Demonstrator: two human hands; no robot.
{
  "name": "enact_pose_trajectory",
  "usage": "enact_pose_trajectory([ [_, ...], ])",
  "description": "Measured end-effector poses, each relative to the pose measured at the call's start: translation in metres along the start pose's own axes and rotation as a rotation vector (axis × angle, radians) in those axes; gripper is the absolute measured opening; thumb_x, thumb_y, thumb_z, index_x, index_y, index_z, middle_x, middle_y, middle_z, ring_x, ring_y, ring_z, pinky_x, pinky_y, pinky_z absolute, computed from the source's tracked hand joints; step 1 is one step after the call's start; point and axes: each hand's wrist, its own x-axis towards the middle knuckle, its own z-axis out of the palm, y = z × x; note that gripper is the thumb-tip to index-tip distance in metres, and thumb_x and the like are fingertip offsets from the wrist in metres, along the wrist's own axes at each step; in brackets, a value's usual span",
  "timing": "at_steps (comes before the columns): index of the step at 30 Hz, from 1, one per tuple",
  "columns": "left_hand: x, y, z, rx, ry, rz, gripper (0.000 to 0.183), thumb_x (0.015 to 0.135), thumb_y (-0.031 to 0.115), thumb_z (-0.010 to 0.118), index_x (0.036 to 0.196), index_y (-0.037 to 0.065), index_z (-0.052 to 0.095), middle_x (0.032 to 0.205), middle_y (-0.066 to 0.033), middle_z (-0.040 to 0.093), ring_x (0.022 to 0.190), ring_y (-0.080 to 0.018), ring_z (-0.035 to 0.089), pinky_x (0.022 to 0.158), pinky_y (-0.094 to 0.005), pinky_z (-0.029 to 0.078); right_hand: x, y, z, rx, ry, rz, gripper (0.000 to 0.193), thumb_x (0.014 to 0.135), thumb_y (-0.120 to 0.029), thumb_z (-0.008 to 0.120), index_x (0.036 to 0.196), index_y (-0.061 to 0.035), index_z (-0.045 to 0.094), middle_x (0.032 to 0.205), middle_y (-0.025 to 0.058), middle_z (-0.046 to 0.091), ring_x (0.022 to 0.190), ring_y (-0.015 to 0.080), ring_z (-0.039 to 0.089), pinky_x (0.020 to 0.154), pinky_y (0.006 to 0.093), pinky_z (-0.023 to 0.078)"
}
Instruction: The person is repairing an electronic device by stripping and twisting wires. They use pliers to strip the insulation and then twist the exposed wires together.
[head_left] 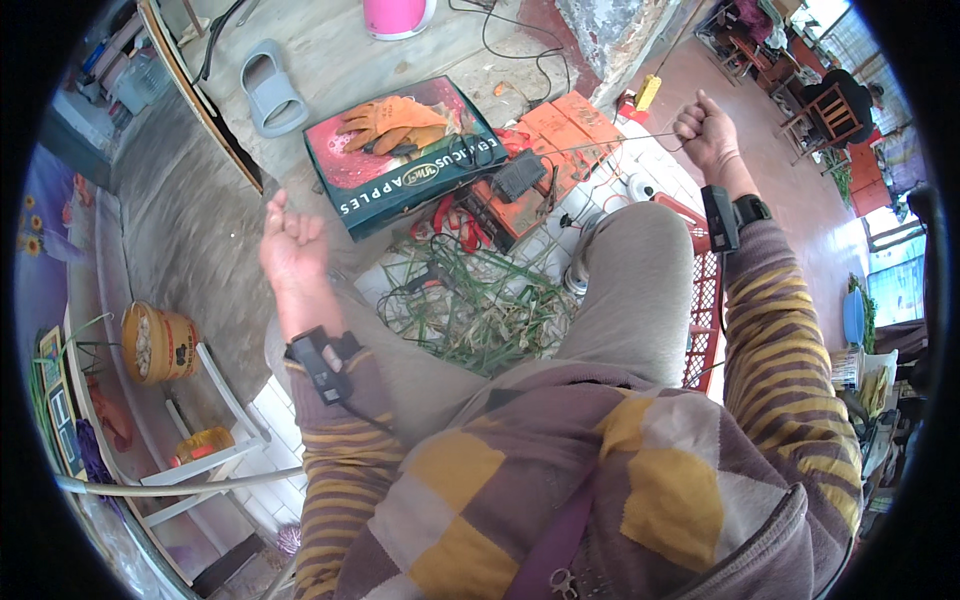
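Note:
My right hand (708,135) is raised at the upper right, its fingers closed around a thin dark cord (640,138). The cord runs leftward above the apple box and fades from sight before the left hand. On the left, my left hand (297,250) is up in the air with curled fingers, slightly smeared by motion; what they pinch, if anything, is too small to make out. Between my knees lies a heap of long green leaves (480,310) on white tiles, with red-handled pruning shears (455,228) beside it.
A green and red fruit box (400,195) carries orange work gloves (395,125). Nearby are a grey slipper (272,90), an orange toolbox (500,215), a red plastic crate (703,310) and a pink bucket (395,15). A yellow pot (165,345) stands left.

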Motion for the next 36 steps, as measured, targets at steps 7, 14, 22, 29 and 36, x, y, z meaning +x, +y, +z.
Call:
enact_pose_trajectory([
  [7, 0.007, 0.025, -0.008, -0.029, 0.097, 0.132, 0.026, 0.098, 0.024, 0.036, 0.102, 0.003, 0.050, 0.053, 0.0038, 0.022, 0.045, -0.0092, 0.018, 0.042, -0.0249, 0.019, 0.000, -0.080, -0.013, -0.097, 0.113, -0.207, 0.026, 0.096, -0.021, 0.042, 0.073, -0.0126, 0.032, 0.058, -0.0026, 0.024, 0.046, 0.0098, 0.020, 0.040, 0.0252, 0.017],
  [14, 0.003, 0.012, -0.001, 0.411, 0.125, 0.370, 0.025, 0.097, 0.023, 0.039, 0.105, 0.003, 0.051, 0.054, 0.0052, 0.026, 0.044, -0.0075, 0.021, 0.043, -0.0257, 0.021, 0.001, -0.095, 0.032, -0.183, -0.054, -0.294, 0.027, 0.096, -0.021, 0.043, 0.073, -0.0117, 0.031, 0.060, -0.0031, 0.023, 0.047, 0.0090, 0.020, 0.042, 0.0244, 0.018],
  [22, -0.004, -0.045, 0.015, 0.872, -0.112, 0.452, 0.020, 0.089, 0.020, 0.056, 0.094, 0.002, 0.063, 0.062, 0.0043, 0.047, 0.053, -0.0034, 0.039, 0.049, -0.0188, 0.031, -0.032, -0.050, 0.141, -0.052, -0.603, -0.008, 0.024, 0.092, -0.019, 0.046, 0.070, -0.0130, 0.039, 0.059, -0.0041, 0.032, 0.048, 0.0092, 0.025, 0.043, 0.0234, 0.022],
  [29, -0.041, -0.124, 0.025, 1.275, -0.609, 0.252, 0.037, 0.068, 0.027, 0.078, 0.094, 0.003, 0.066, 0.093, -0.0083, 0.062, 0.078, -0.0134, 0.057, 0.072, -0.0259, 0.047, -0.104, 0.022, 0.230, 0.009, -0.912, 0.201, 0.025, 0.094, -0.020, 0.043, 0.071, -0.0123, 0.037, 0.062, -0.0027, 0.033, 0.051, 0.0098, 0.026, 0.048, 0.0240, 0.024],
  [36, -0.062, -0.165, 0.030, 1.197, -0.828, -0.180, 0.069, 0.065, 0.044, 0.076, 0.113, -0.003, 0.056, 0.108, -0.0122, 0.061, 0.095, -0.0184, 0.058, 0.082, -0.0301, 0.046, -0.153, 0.056, 0.267, 0.047, -0.952, 0.219, 0.031, 0.096, -0.024, 0.039, 0.070, -0.0085, 0.038, 0.064, 0.0014, 0.036, 0.054, 0.0124, 0.028, 0.050, 0.0261, 0.028],
])
